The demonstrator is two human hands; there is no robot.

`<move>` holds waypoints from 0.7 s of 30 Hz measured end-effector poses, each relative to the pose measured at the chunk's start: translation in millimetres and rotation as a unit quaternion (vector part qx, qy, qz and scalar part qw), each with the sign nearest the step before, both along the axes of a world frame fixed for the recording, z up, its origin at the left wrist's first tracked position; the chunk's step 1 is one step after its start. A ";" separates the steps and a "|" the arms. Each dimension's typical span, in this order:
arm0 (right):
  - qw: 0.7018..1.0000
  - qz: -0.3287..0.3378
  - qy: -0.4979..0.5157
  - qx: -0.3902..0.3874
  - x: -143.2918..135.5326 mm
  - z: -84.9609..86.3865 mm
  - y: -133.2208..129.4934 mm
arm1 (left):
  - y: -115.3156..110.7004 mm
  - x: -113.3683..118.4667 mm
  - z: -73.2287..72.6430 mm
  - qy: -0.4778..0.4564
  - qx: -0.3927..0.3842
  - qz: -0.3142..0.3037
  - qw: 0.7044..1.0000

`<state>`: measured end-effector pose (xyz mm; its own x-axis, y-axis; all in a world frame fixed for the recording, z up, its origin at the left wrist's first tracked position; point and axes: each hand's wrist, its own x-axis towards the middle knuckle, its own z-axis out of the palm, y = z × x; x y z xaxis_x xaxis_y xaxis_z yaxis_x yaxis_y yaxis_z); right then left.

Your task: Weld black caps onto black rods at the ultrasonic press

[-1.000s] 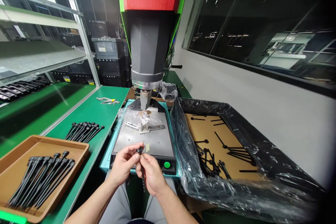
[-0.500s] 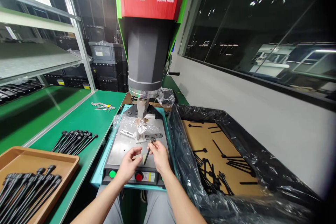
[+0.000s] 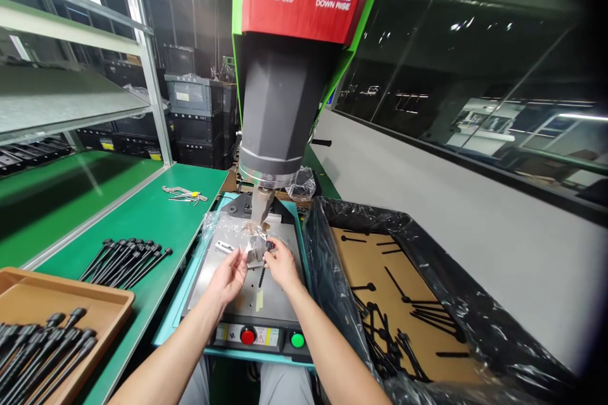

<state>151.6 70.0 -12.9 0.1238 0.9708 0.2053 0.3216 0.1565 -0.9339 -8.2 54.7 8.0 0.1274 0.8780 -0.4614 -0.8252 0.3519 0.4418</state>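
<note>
1. Black rod (image 3: 262, 275), knobbed at its upper end, is held over the metal plate (image 3: 204, 285) of the press, between the plate's middle and its near edge. The shaft slants down from the knob toward that near edge.
2. Right hand (image 3: 284, 267) has it in a closed fingertip pinch just below the knob; most of the shaft hangs free below the grip, on the left side of the fingers.
3. Left hand (image 3: 228, 278) is just left of the rod, thumb and fingers drawn nearly together by the clear film (image 3: 225, 228). Whether they pinch the film cannot be told.
4. The step in hand looks like holding and positioning the rod close to the metal fixture (image 3: 256, 252). Moving it from here would call for a steady pinch and a path clear of film and fixture.
5. Above the fixture, toward the plate's far edge, is the press's tool head (image 3: 261, 204).
6. Farther left, more rods (image 3: 128, 261) lie near the right edge of the green table (image 3: 190, 174), beyond the tray's (image 3: 107, 294) far edge.
</note>
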 end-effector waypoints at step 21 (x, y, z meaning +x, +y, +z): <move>0.970 0.048 -0.193 0.137 -3.9 50.4 44.5 | 32.6 4.5 66.1 -0.085 0.058 0.004 0.995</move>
